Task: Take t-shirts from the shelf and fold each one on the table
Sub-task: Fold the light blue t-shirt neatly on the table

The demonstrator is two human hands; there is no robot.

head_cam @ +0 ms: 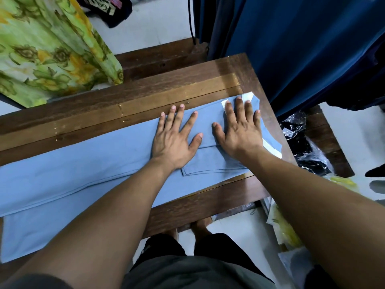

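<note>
A light blue t-shirt (83,176) lies along the wooden table (145,88), folded into a long strip that runs from the lower left to the far right corner. Its white-trimmed neck end lies at the right, and a folded sleeve shows near the front edge. My left hand (175,136) presses flat on the middle of the strip, fingers spread. My right hand (241,126) presses flat beside it, closer to the neck end, fingers also spread. Neither hand grips the cloth.
A green and yellow floral cloth (48,46) hangs at the far left. Dark blue fabric (302,44) hangs at the far right, close to the table corner. Black plastic bags (304,142) and yellow-white packets (287,230) lie on the floor to the right. My feet stand under the table's near edge.
</note>
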